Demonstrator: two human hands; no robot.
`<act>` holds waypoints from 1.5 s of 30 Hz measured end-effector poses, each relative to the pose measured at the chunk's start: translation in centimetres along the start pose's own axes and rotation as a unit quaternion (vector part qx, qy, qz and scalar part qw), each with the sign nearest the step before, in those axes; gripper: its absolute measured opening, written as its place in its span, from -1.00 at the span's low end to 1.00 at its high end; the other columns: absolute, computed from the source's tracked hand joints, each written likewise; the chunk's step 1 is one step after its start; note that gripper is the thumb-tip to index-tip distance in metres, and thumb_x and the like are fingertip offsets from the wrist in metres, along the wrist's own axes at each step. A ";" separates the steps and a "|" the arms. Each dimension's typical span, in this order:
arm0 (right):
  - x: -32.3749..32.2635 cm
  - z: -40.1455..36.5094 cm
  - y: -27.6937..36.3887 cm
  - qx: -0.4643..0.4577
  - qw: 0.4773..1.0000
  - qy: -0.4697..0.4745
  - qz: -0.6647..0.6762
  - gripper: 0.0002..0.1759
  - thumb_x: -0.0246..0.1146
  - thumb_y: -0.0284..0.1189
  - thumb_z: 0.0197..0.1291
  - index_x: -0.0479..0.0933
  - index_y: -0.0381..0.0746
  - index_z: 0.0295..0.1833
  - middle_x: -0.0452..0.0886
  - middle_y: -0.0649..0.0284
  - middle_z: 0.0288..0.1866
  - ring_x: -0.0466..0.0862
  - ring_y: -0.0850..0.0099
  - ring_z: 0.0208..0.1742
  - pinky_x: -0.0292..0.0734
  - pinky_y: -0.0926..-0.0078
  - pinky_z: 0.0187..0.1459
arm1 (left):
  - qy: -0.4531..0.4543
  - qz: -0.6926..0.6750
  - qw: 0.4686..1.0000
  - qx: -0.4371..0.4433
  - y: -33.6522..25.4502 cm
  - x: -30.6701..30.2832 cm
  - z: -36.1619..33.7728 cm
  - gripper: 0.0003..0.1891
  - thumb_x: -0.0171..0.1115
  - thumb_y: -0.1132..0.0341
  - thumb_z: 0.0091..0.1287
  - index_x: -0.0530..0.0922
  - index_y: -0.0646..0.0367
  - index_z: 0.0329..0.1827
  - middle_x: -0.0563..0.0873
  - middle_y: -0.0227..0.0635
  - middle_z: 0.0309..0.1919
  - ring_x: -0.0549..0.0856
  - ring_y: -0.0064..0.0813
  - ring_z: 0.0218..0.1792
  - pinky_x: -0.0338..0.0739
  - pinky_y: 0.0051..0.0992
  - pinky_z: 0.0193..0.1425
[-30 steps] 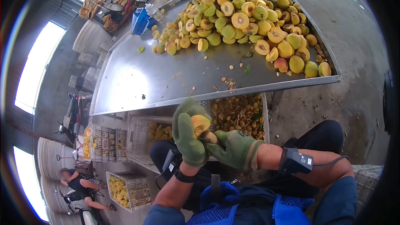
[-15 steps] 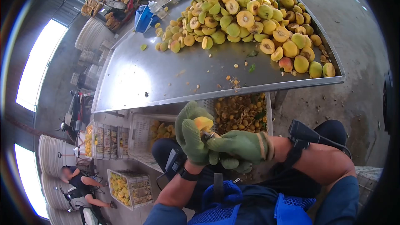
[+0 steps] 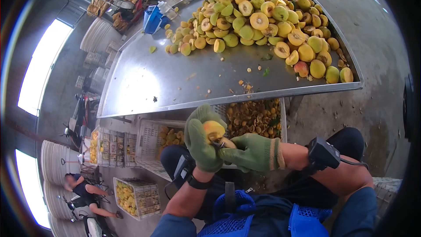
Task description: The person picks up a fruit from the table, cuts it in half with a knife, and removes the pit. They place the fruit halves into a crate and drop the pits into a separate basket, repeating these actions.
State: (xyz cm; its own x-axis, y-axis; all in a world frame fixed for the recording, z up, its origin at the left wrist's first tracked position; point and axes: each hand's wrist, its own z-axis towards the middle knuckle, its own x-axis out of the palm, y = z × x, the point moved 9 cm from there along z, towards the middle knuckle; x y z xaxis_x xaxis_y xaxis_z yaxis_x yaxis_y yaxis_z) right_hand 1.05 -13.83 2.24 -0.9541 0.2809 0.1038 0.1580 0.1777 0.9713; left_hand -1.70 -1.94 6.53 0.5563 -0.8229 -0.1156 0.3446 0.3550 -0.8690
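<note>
My left hand, in a green glove, is closed round a yellow-orange fruit held below the table's front edge. My right hand, gloved the same way, is closed on a small tool with a pale, rounded end. Its dark metal part meets the lower side of the fruit. The right fingers are curled and partly hidden. Beyond the hands, a heap of halved and whole yellow-green fruit lies on the metal table.
Under the table are a crate of fruit pieces and a white crate. Another fruit crate stands on the floor at lower left, near a seated person. A blue container sits at the table's far left.
My right hand has turned and shifted slightly up; the tool's pale end and more of the fruit now show. The right forearm has rotated.
</note>
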 end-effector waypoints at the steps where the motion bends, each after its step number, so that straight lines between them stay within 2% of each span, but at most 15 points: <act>1: -0.3 -0.1 0.0 0.011 1.000 -0.006 -0.003 -0.38 0.09 0.07 0.52 0.64 -0.35 -0.11 0.63 0.21 -0.48 0.65 0.44 -0.52 0.54 0.45 -0.47 | 0.000 0.006 1.000 -0.002 0.0 0.1 0.3 -0.40 -0.16 -0.09 0.69 0.48 0.32 0.37 0.71 -0.19 -0.09 0.70 -0.41 -0.23 0.66 -0.42 -0.10; 3: -0.9 -0.4 -0.2 0.033 0.999 -0.019 -0.005 -0.37 0.12 0.06 0.50 0.66 -0.38 -0.06 0.71 0.13 -0.41 0.75 0.35 -0.38 0.63 0.37 -0.30 | -0.001 -0.026 0.999 -0.024 0.3 0.1 0.6 -0.36 -0.19 -0.14 0.69 0.46 0.31 0.39 0.70 -0.20 -0.07 0.70 -0.41 -0.22 0.66 -0.42 -0.09; 6: -1.5 -0.5 0.9 -0.047 0.997 -0.052 -0.043 -0.41 0.14 0.06 0.47 0.68 -0.32 0.04 0.75 0.04 -0.33 0.78 0.15 -0.28 0.65 0.23 -0.14 | -0.027 -0.125 0.986 -0.109 1.3 0.8 0.0 -0.32 -0.20 -0.19 0.68 0.43 0.30 0.43 0.70 -0.21 -0.03 0.71 -0.40 -0.15 0.65 -0.41 -0.01; 9: -2.3 -1.1 1.7 -0.056 0.984 -0.079 -0.147 -0.45 0.14 0.05 0.46 0.68 -0.25 0.05 0.77 -0.06 -0.21 0.77 -0.04 -0.13 0.63 0.12 -0.04 | -0.036 -0.140 0.980 -0.139 2.0 0.6 0.0 -0.31 -0.18 -0.20 0.67 0.41 0.29 0.46 0.70 -0.20 0.00 0.72 -0.40 -0.11 0.65 -0.43 0.03; 12: -2.8 -1.0 1.1 -0.046 0.969 -0.132 -0.205 -0.46 0.15 0.04 0.44 0.66 -0.26 -0.02 0.75 -0.10 -0.20 0.75 -0.12 -0.11 0.63 0.06 -0.05 | -0.029 -0.130 0.980 -0.151 2.1 0.6 0.0 -0.32 -0.16 -0.18 0.67 0.40 0.29 0.48 0.70 -0.18 0.01 0.72 -0.42 -0.10 0.64 -0.44 0.05; 15: -3.0 -1.3 1.7 -0.051 0.950 -0.160 -0.262 -0.50 0.16 0.02 0.43 0.64 -0.25 -0.06 0.75 -0.10 -0.20 0.74 -0.13 -0.12 0.62 0.02 -0.06 | 0.005 -0.094 0.986 -0.141 2.2 1.0 0.0 -0.34 -0.15 -0.14 0.68 0.40 0.30 0.48 0.70 -0.17 0.02 0.71 -0.45 -0.10 0.64 -0.45 0.06; 18: -3.2 -1.3 2.6 -0.075 0.944 -0.141 -0.288 -0.52 0.19 0.02 0.40 0.63 -0.22 -0.04 0.75 -0.08 -0.23 0.74 -0.13 -0.16 0.62 0.00 -0.08 | 0.040 -0.051 0.990 -0.129 2.0 1.1 0.1 -0.35 -0.15 -0.11 0.68 0.39 0.32 0.49 0.71 -0.15 0.02 0.71 -0.47 -0.10 0.63 -0.45 0.05; 22: -3.4 -1.7 2.5 -0.039 0.940 -0.151 -0.305 -0.51 0.21 0.04 0.37 0.65 -0.17 0.02 0.75 -0.06 -0.21 0.75 -0.11 -0.15 0.63 0.01 -0.08 | 0.066 -0.061 0.985 -0.144 2.3 0.9 0.0 -0.34 -0.13 -0.10 0.69 0.38 0.37 0.49 0.72 -0.12 0.00 0.71 -0.47 -0.13 0.65 -0.46 0.02; 25: -3.4 -1.7 2.9 -0.042 0.933 -0.145 -0.326 -0.49 0.22 0.06 0.35 0.65 -0.15 0.06 0.76 -0.05 -0.20 0.75 -0.10 -0.14 0.63 0.02 -0.06 | 0.116 0.065 0.990 -0.042 0.7 1.5 0.1 -0.31 -0.08 -0.10 0.67 0.37 0.44 0.47 0.72 -0.11 -0.02 0.72 -0.45 -0.14 0.66 -0.44 0.00; 28: -3.5 -1.7 2.5 -0.033 0.931 -0.124 -0.342 -0.48 0.23 0.06 0.35 0.65 -0.15 0.10 0.76 -0.04 -0.19 0.76 -0.09 -0.12 0.64 0.03 -0.04 | 0.107 0.018 0.991 -0.076 1.6 1.5 -0.2 -0.29 -0.03 -0.11 0.65 0.38 0.48 0.45 0.73 -0.11 -0.06 0.73 -0.44 -0.14 0.69 -0.44 -0.05; 30: -3.5 -1.5 2.2 -0.016 0.931 -0.117 -0.346 -0.47 0.24 0.06 0.34 0.64 -0.16 0.10 0.77 -0.04 -0.18 0.76 -0.08 -0.11 0.64 0.05 -0.03 | 0.090 0.026 0.993 -0.069 1.2 1.7 -0.1 -0.30 0.01 -0.09 0.64 0.39 0.49 0.45 0.73 -0.14 -0.10 0.74 -0.44 -0.16 0.69 -0.45 -0.08; 34: -3.0 -1.5 2.1 -0.043 0.916 -0.125 -0.378 -0.60 0.28 -0.08 0.36 0.64 -0.20 0.00 0.77 -0.01 -0.22 0.77 -0.07 -0.20 0.64 0.04 -0.15 | 0.114 0.108 0.988 -0.010 0.5 2.0 0.0 -0.36 0.05 -0.03 0.64 0.41 0.47 0.44 0.74 -0.19 -0.17 0.74 -0.48 -0.23 0.70 -0.49 -0.14; 40: -3.4 -1.5 2.3 -0.028 0.877 -0.147 -0.456 -0.74 0.27 -0.27 0.32 0.62 -0.17 0.01 0.78 0.06 -0.23 0.80 0.03 -0.16 0.65 0.07 -0.13 | 0.076 -0.002 0.981 -0.179 2.8 2.1 -0.5 -0.54 0.00 0.22 0.65 0.45 0.41 0.42 0.75 -0.27 -0.25 0.74 -0.54 -0.26 0.70 -0.52 -0.18; 43: -3.7 -1.3 1.9 -0.027 0.863 -0.167 -0.477 -0.77 0.27 -0.32 0.29 0.61 -0.17 -0.01 0.78 0.09 -0.25 0.80 0.05 -0.17 0.64 0.08 -0.17 | 0.063 -0.067 0.960 -0.265 3.1 2.5 -0.8 -0.57 -0.07 0.22 0.68 0.50 0.39 0.36 0.75 -0.28 -0.26 0.73 -0.55 -0.30 0.69 -0.54 -0.23; 45: -3.6 -1.3 2.0 -0.047 0.846 -0.182 -0.498 -0.77 0.27 -0.34 0.27 0.60 -0.18 -0.01 0.78 0.11 -0.26 0.80 0.06 -0.20 0.63 0.09 -0.21 | 0.118 0.077 0.977 -0.158 1.8 3.0 0.2 -0.53 -0.12 0.14 0.71 0.53 0.38 0.33 0.75 -0.29 -0.26 0.73 -0.57 -0.31 0.69 -0.56 -0.24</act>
State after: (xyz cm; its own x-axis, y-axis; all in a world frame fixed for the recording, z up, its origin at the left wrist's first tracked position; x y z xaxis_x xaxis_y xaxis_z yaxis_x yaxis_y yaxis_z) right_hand 4.46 -15.74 4.06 -0.4577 0.3110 -0.8330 -0.7159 0.4267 0.5526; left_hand 0.73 -3.70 4.72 0.3802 -0.8634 -0.3317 -0.0009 0.3583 -0.9336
